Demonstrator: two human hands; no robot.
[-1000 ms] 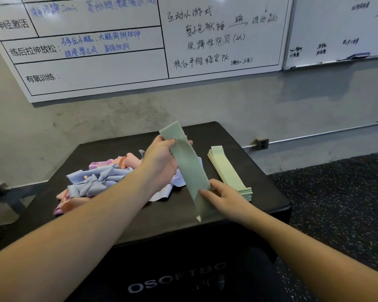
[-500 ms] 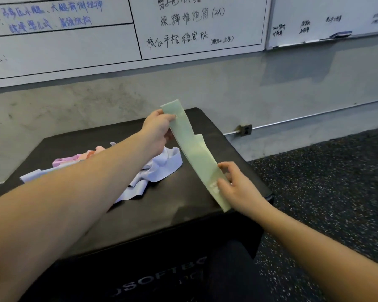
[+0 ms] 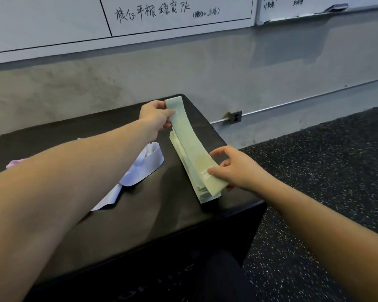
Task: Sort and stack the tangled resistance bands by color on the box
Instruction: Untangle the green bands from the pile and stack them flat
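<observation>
The left forearm (image 3: pixel 59 192) hides most of the tangled bands (image 3: pixel 144 166); a pink scrap (image 3: pixel 13 165) peeks at the frame's left edge.

Green band (image 3: pixel 190 142) — both hands — over stack (image 3: pixel 184 162)

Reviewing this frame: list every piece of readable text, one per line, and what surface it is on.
"核心平板稳定 PK": handwritten in black on the left whiteboard.
Small bracketed note right of it: too blurred to read.
Scribbles on the right whiteboard: too small to read.
White mark on the green band: unreadable.
Lettering on the black box front: cut off, illegible.
</observation>
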